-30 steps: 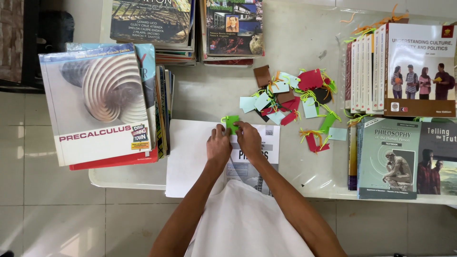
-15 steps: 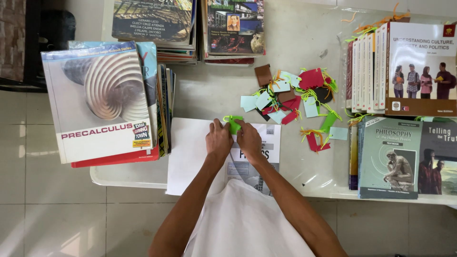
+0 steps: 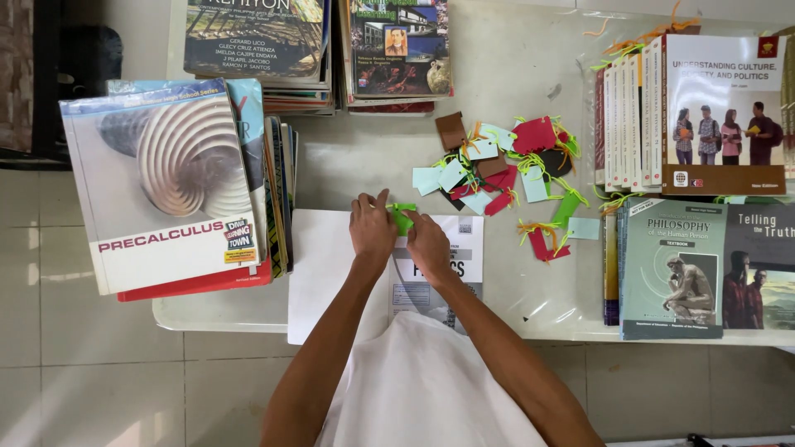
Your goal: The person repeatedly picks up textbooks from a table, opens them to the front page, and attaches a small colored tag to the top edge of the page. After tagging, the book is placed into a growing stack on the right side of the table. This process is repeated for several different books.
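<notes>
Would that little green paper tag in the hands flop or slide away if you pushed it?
The green tag, pinched between the left hand and right hand, looks thin and small, so it is probably light and bendy. Lying flat on the white book, it would likely slide, not roll.

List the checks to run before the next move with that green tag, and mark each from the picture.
1. Green tag pinched between both hands: ok, left hand and right hand meet on it.
2. Tag sits over the open book: ok.
3. Tag's string visible: cannot tell, fingers cover it.
4. Spare tags lie apart from the hands, to the right: ok.
5. Book stack on the left fully on the table: not ok, it overhangs the edge.
</notes>
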